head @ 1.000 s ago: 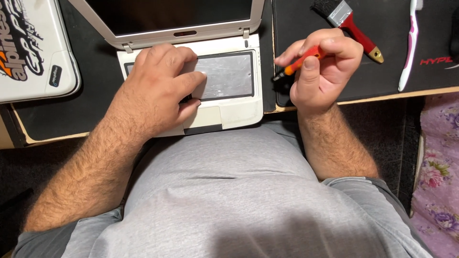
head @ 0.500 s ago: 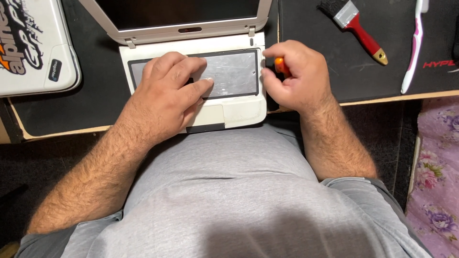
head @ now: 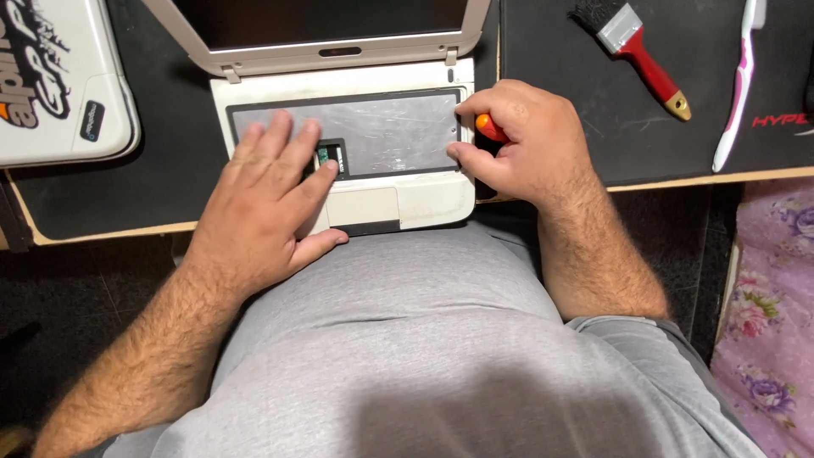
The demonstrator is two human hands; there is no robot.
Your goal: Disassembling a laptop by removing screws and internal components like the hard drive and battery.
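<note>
Orange-handled screwdriver [head: 487,127] now clenched in my right hand [head: 526,144] at the white laptop's [head: 424,191] right edge, down from mid-air; left hand [head: 271,187] flat, fingers released, steadying it.

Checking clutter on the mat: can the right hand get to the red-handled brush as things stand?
Probably yes. The brush lies alone on the black mat, nothing between it and the right hand, but that hand already grips an orange-handled tool.

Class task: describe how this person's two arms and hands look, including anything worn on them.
Both forearms are bare and hairy. The left hand and right hand wear no gloves, rings or watch. A grey short sleeve shows on the right upper arm, matching the grey t-shirt.
</note>
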